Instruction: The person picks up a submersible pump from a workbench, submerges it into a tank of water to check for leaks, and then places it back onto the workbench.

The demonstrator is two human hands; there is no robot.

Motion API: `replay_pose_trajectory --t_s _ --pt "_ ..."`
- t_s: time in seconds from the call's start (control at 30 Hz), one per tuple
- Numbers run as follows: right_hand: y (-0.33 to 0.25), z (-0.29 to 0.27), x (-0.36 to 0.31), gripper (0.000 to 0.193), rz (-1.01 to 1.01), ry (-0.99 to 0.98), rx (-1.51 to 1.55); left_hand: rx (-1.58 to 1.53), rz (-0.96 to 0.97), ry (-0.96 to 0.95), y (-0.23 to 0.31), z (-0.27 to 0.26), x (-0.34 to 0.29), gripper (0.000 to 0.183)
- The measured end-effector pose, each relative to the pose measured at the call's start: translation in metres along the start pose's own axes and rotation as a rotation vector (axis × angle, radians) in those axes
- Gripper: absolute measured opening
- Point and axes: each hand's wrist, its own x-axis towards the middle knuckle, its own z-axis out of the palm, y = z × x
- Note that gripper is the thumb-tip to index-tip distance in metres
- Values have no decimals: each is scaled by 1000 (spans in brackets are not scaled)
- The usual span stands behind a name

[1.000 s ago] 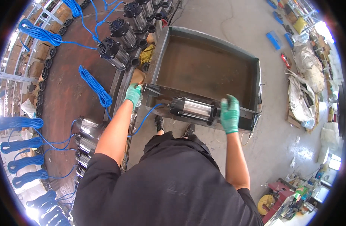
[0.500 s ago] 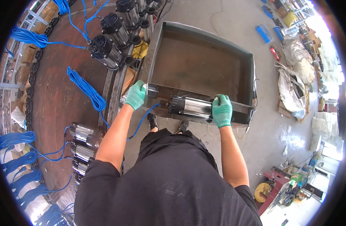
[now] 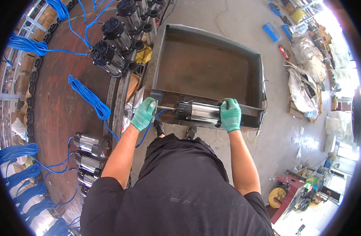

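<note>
Pump [image 3: 200, 111]: likely heavy, stiff, slick; hold ends | Right hand [image 3: 230, 115]: clamped on pump | Left hand [image 3: 143, 114]: closed on rod [image 3: 167, 108]

A silver pump [image 3: 204, 113] lies sideways along a tank's near edge [image 3: 249, 121], a metal rod [image 3: 166, 108] at its black left end.

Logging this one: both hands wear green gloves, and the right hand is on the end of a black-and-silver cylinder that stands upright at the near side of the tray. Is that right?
Not quite: the black-and-silver cylinder lies on its side, as the head view shows. The right hand is on its end, at the near side of the tray.
</note>
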Motion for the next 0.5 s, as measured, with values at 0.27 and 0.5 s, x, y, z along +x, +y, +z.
replay_pose_trajectory --t_s 0.27,0.5 --pt "-1 -1 1 14 -22 1 -16 -320 -648 -52 -4 -9 30 24" --pt "-1 -1 0 13 9 -12 -26 -218 -353 -414 -15 -28 32 15"
